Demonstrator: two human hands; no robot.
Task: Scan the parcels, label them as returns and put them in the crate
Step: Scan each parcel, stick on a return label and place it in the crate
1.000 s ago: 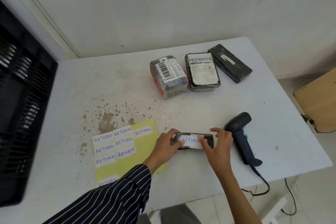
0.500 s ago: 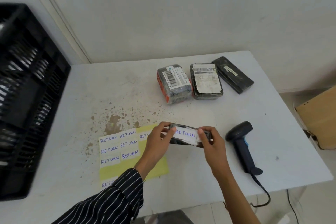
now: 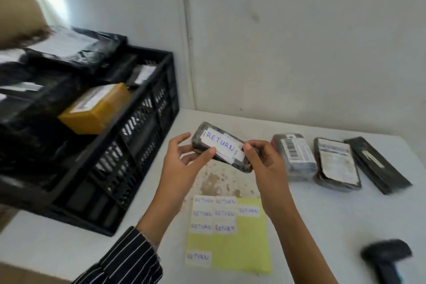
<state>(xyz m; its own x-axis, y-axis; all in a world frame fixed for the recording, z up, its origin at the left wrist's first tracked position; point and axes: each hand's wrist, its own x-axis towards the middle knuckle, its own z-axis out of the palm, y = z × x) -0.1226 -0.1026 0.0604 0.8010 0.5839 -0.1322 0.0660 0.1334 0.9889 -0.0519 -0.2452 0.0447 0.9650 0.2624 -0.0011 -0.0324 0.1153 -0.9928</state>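
While the RETURN-labelled parcel (image 3: 220, 145) is up off the table right by the crate (image 3: 138, 122), left hand (image 3: 184, 166) and right hand (image 3: 265, 163) each pinch one end.

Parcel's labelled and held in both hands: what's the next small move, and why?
Probably carry the parcel left into the crate: its RETURN label is on, the left hand and right hand hold it above the table, and the crate stands beside it.

Soft daylight, motion blur (worst leftward), wide-angle warp
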